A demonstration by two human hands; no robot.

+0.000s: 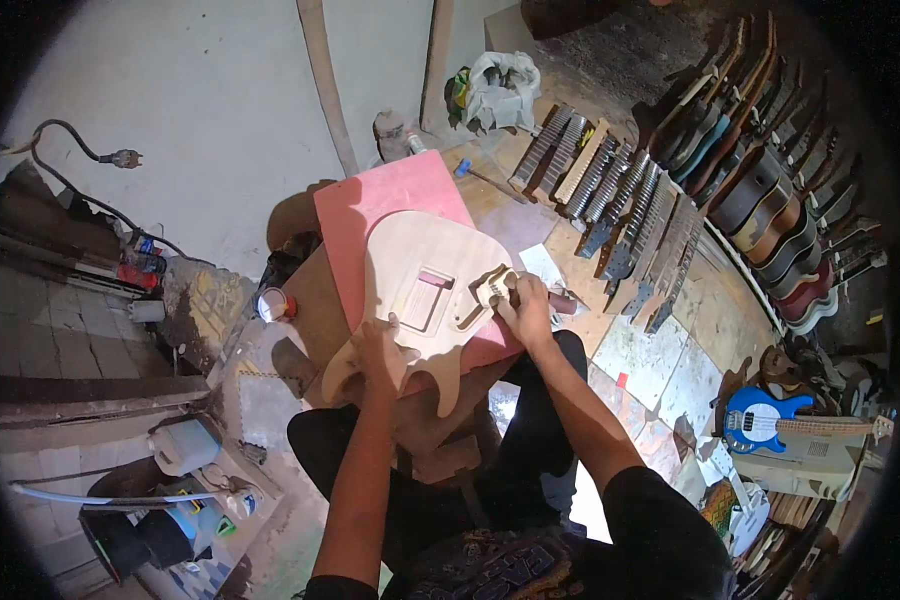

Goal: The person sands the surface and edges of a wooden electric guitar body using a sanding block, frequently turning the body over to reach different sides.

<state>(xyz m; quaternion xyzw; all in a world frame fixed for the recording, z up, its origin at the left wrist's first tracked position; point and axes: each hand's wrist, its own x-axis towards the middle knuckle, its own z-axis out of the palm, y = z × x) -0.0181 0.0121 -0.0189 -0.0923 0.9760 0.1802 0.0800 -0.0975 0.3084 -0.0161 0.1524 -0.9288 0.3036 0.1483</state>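
Observation:
An unpainted pale wooden electric guitar body (400,250) lies on a pink board (340,205) in front of me, its two horns toward my lap. A rectangular cutout (428,305) opens in its middle, with a curved control cavity (467,312) to the right. My left hand (378,352) grips the body at its left waist, thumb spread over the face. At the cavity's right rim, the fingers of my right hand (527,308) are bent and pinched together. Whatever they may hold is too small to make out.
Several guitar necks (610,195) lie in a row on the tiled floor at the far right, beside a rack of guitars (760,215). A blue bass (765,420) is at right. A blue-headed hammer (463,168) lies past the board. At lower left are a jug (185,447) and a hose (120,496).

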